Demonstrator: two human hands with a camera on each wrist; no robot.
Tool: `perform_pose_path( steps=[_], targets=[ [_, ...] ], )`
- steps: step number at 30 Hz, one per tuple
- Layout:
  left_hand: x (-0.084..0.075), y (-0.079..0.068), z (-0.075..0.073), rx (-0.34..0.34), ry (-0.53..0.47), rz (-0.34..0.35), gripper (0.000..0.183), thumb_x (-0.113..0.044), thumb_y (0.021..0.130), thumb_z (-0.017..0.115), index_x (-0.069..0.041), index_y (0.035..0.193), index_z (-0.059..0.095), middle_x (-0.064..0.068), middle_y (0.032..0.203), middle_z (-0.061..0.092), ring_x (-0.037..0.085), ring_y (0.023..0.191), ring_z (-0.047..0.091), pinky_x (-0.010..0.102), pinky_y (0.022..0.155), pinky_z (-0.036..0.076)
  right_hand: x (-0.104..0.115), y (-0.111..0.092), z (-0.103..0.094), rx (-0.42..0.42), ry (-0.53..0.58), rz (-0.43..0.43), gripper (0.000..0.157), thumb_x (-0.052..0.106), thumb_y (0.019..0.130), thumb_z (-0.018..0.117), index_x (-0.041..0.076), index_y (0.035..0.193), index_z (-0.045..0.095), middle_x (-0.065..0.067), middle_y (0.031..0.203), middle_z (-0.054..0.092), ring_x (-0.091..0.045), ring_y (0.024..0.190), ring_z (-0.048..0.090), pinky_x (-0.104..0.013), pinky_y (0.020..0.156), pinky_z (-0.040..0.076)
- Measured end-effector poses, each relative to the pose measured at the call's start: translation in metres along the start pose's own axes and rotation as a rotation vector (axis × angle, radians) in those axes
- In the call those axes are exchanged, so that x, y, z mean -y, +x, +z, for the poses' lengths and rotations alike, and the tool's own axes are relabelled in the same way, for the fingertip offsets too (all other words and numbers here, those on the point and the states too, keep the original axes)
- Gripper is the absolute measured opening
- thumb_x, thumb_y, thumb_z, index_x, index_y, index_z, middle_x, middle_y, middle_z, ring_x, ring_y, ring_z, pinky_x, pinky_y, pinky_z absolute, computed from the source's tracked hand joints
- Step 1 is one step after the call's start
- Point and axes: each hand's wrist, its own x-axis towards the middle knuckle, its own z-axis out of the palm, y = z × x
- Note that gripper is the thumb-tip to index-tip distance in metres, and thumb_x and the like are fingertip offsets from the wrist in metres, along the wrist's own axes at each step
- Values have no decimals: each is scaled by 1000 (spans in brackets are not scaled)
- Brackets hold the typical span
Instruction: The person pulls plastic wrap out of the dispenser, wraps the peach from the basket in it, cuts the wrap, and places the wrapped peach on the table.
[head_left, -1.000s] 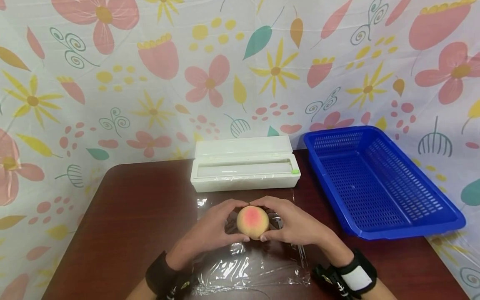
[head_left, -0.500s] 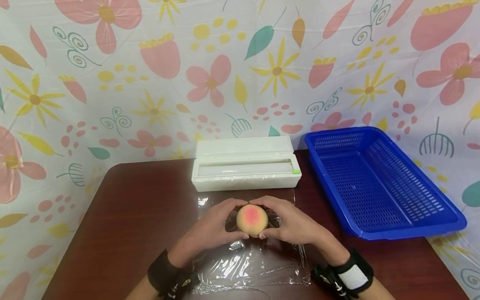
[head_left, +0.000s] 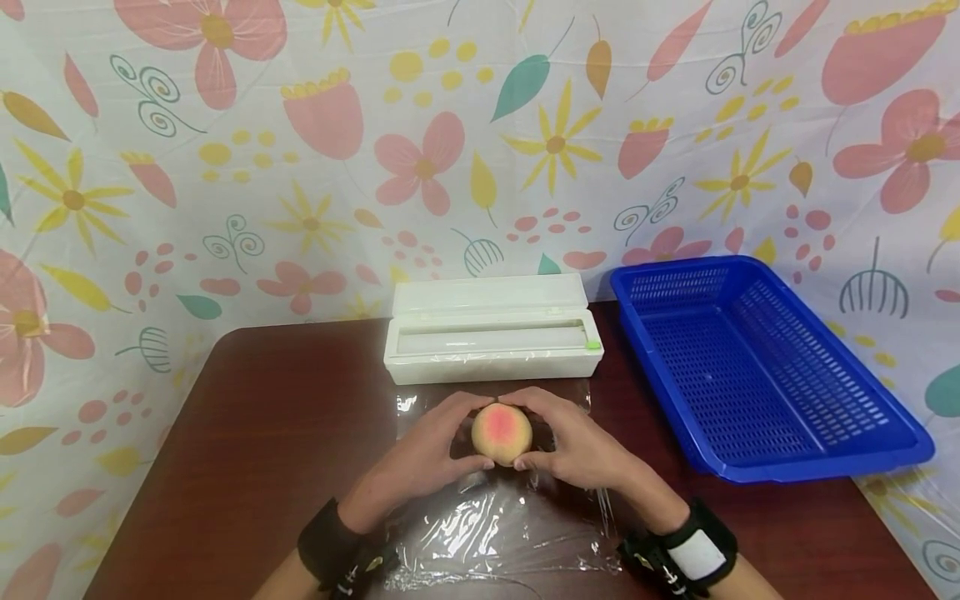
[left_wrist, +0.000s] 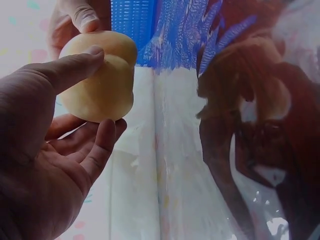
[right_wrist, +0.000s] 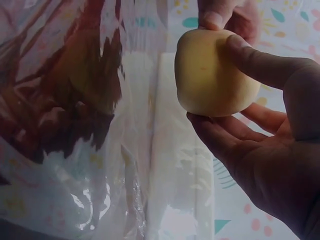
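Note:
A peach [head_left: 502, 435], yellow with a pink-red blush on top, is held between both hands in the head view. My left hand [head_left: 431, 446] grips its left side, thumb in front and fingers curved behind. From the right, my right hand [head_left: 573, 442] grips it the same way. Both wrist views show the peach [left_wrist: 100, 80] raised above a sheet of clear plastic wrap [head_left: 480, 533], which lies on the table below the hands. The wrap runs out of a white dispenser box [head_left: 495, 362] with its lid raised and a roll inside.
A blue perforated plastic basket [head_left: 750, 450] stands at the right of the dark brown table [head_left: 247, 433]. I see nothing in it. Behind the table hangs a white cloth [head_left: 480, 150] printed with flowers and leaves. Black bands circle both wrists.
Both hands have raised the peach slightly, so it sits a little higher in the head view. Their hold on it looks the same. The box and basket have stayed put.

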Motion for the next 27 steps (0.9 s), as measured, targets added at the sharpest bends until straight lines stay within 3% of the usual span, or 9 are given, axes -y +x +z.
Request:
perform_pose_path(
  steps=[10, 23, 27],
  targets=[
    [3, 0, 1, -3, 13, -26, 73, -34, 79, 80, -24, 142, 44, -13, 130, 49, 2, 95, 58, 26, 81, 52, -5, 2, 6, -54, 7, -24, 72, 12, 71, 86, 11, 135, 53, 4, 126, 56, -14, 114, 53, -45, 92, 49],
    [10, 2, 9, 9, 56, -15, 74, -32, 79, 81, -16, 141, 46, -6, 128, 51, 5, 94, 56, 21, 77, 52, -13, 1, 11, -32, -29, 2, 73, 11, 71, 85, 7, 136, 53, 2, 126, 56, -12, 115, 52, -46, 95, 47],
    [10, 2, 10, 15, 43, -20, 72, -30, 79, 81, -15, 141, 46, -5, 127, 51, 5, 94, 56, 22, 77, 53, -12, 2, 13, -44, -4, 12, 73, 5, 68, 86, 4, 134, 53, -3, 124, 58, -17, 113, 54, -49, 93, 47]
  ],
)
